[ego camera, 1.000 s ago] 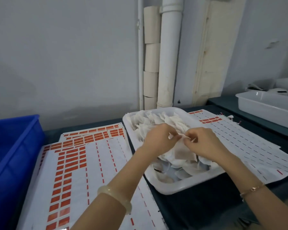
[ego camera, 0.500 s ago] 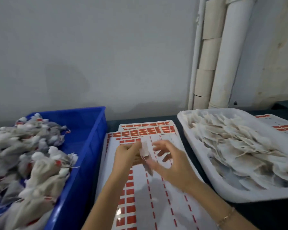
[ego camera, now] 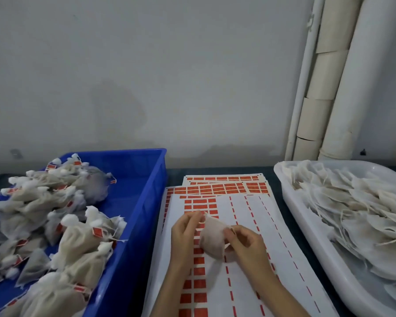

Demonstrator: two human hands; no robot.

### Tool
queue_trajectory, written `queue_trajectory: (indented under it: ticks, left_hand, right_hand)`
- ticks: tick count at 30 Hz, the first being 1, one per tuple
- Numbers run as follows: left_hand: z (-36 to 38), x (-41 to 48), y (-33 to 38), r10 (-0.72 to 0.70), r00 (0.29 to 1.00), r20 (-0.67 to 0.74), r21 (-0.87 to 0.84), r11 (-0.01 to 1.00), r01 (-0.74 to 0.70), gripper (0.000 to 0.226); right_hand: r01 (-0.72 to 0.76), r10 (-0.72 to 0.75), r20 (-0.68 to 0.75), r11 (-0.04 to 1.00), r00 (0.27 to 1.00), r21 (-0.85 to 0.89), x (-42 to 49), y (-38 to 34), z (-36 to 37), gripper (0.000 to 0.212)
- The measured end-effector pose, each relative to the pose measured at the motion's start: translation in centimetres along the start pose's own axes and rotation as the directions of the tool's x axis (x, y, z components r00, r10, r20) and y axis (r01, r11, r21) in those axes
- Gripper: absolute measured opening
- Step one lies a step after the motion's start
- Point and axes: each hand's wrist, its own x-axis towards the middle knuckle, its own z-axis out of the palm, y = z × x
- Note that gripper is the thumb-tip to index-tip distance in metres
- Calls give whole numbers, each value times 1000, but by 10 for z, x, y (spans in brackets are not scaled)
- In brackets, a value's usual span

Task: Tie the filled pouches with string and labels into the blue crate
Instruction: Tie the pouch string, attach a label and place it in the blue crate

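This looks like a small packing workshop for handwork, not a home: a bare grey wall (ego camera: pixel 146 65) with exposed white pipes (ego camera: pixel 361 88) stands behind a dark bench (ego camera: pixel 276 193). On it sit a blue crate (ego camera: pixel 150 193) heaped with tied pouches (ego camera: pixel 78 236), stacked sheets of red labels (ego camera: pixel 242 216) (many slots bare), and a white tray (ego camera: pixel 288 202) piled with what seem to be untied pouches (ego camera: pixel 352 202)

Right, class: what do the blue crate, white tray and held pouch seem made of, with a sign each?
Blue crate: probably moulded plastic; glossy, uniform walls.
White tray: likely plastic too; smooth, shiny rounded rim.
Pouch: thin matt fabric or paper, unclear which; creases softly.
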Motion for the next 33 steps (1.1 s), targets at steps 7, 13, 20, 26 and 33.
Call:
queue_trajectory:
  ticks: [7, 13, 20, 26, 33]
  left_hand:
    - [6, 4, 0, -13, 979, 204, 176, 984, -23, 36]
    - [0, -1, -8, -31, 970, 243, 339, 939, -55, 11]
    - [1, -3, -10, -36, 988, 152, 393, 919, -27, 13]
    - [6, -1, -8, -49, 981, 189, 437, 899, -39, 11]
    - [12, -1, -7, -65, 981, 183, 426, 904, -19, 9]
  right_hand:
    - [-212, 181, 234, 970, 955, 115, 8, -1, -15, 35]
    - [-347, 267, 272, 885, 924, 310, 9, 1, -18, 17]
    - [-251, 214, 169, 937, 962, 244, 10, -2, -13, 12]
    - [-238, 222, 90, 934, 971, 267, 12, 1, -20, 8]
    - [-194, 190, 38, 961, 981, 197, 13, 3, -16, 9]
